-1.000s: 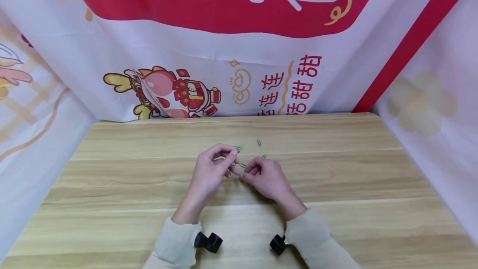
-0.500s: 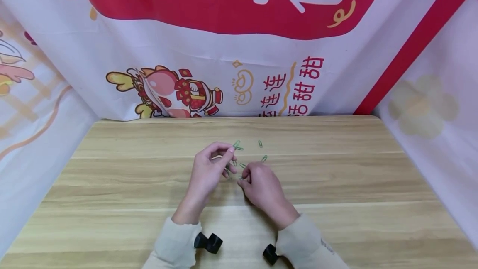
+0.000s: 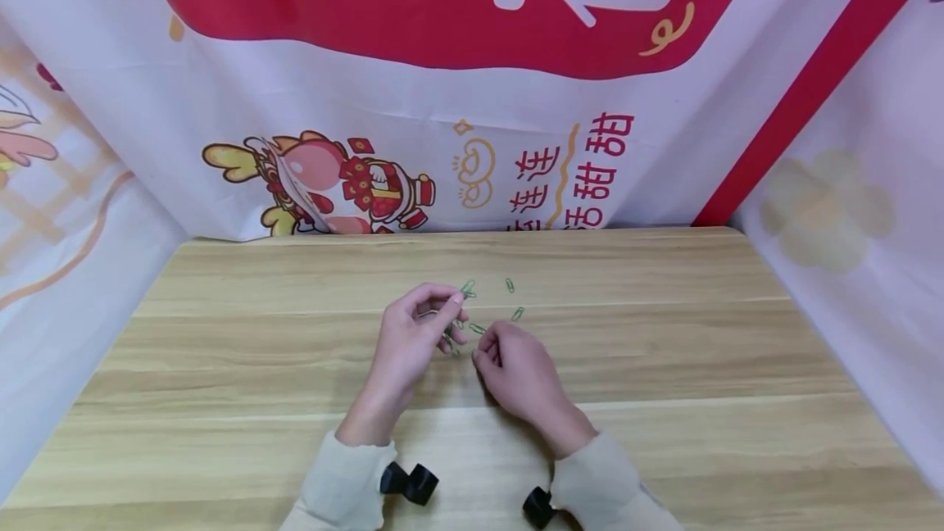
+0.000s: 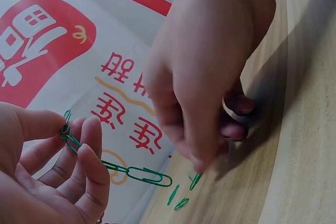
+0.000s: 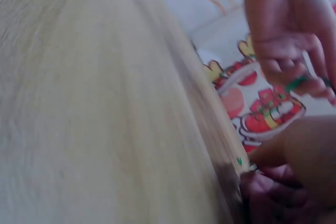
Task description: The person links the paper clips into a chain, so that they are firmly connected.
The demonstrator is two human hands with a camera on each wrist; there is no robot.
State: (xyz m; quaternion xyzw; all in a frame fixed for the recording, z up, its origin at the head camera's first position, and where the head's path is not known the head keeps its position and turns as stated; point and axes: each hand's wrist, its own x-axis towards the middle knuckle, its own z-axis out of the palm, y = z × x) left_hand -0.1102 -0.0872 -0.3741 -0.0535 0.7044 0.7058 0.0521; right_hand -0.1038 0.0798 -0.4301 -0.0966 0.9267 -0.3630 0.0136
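On the surface [image 3: 295,367], just beyond my right grip [image 3: 519,369] (nearer hand): one green paper clip [image 3: 477,329], long axis slanting toward it. Left grip [image 3: 418,330]: pinching paper-clip chain [image 4: 149,177]. Right: curled, contents unclear.

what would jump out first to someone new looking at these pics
Probably the big red panel with white lettering, at the top of the cloth backdrop behind the table. Below it, left of centre, a cartoon figure lies sideways. Then the eye drops to the left hand, pinching a chain of green paper clips, beside the right hand at mid-table.
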